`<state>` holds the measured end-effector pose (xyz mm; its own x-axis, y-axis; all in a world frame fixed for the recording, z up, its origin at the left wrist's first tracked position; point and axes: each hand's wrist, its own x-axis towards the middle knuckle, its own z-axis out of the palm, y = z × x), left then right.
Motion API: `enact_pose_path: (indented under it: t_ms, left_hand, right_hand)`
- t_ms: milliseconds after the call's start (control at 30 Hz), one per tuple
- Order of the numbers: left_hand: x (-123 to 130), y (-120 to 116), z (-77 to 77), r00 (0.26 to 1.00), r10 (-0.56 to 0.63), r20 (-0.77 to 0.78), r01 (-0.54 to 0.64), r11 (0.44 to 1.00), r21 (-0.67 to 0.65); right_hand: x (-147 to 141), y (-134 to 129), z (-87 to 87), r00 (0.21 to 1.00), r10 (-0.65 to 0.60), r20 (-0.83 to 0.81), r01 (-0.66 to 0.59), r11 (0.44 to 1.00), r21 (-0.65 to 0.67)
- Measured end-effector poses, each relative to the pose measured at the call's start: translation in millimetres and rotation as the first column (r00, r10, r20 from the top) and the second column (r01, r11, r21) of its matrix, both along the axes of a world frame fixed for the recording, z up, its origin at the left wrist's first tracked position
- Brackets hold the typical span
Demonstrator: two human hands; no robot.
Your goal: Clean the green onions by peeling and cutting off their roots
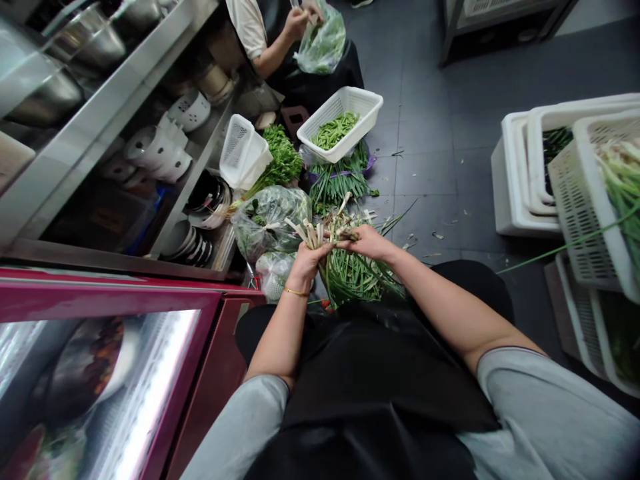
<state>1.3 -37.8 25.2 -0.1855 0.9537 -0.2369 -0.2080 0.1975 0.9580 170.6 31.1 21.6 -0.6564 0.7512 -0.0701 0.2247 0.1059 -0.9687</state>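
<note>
In front of my lap, my left hand (307, 260) is closed round a small bunch of scallions (311, 233), their white stems pointing up and away. Its wrist wears a gold bangle (296, 292). Close beside it, my right hand (369, 241) is closed on the brownish root ends of scallions (349, 235); the fingertips of both hands nearly meet. Long green leaves hang down below the hands. Beneath them lies a loose pile of scallions (357, 277) with pale trimmings at its far side.
A white basket of green beans (373, 110) stands ahead, beyond bagged vegetables (273, 217) and leafy greens (280, 157). Left are a metal shelf (100, 127) and a red-framed fridge (200, 373). Stacked white crates (575, 193) stand right. A co-worker (273, 40) handles a plastic bag.
</note>
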Motion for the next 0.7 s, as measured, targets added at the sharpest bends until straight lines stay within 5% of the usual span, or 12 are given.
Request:
enact_pose_path:
  t_ms: [200, 367, 500, 567, 700]
  left_hand:
    - [-13.2, -9.3, -0.5, 0.993, -0.116, 0.024, 0.117, 0.989, -0.086]
    - [-26.9, -20.7, -7.5, 0.987, -0.153, 0.038, 0.157, 0.977, -0.142]
    - [-45.4, -29.5, -14.3, 0.986, -0.164, -0.022, 0.160, 0.978, -0.135]
    - [-52.8, -31.6, -17.0, 0.991, -0.125, -0.044, 0.118, 0.984, -0.130]
    - [-54.8, -29.5, -17.9, 0.993, -0.103, -0.062, 0.095, 0.987, -0.128]
  right_hand:
    - [36.0, 30.9, 13.0, 0.935, -0.325, -0.139, 0.339, 0.937, 0.085]
    - [62.8, 54.1, 11.9, 0.714, -0.632, -0.300, 0.642, 0.763, -0.078]
    - [86.9, 71.6, 5.8, 0.586, -0.719, -0.374, 0.751, 0.655, -0.084]
    - [91.3, 75.2, 1.2, 0.620, -0.697, -0.360, 0.738, 0.674, -0.034]
    - [69.9, 65.1, -6.3, 0.851, -0.525, -0.009, 0.523, 0.844, 0.119]
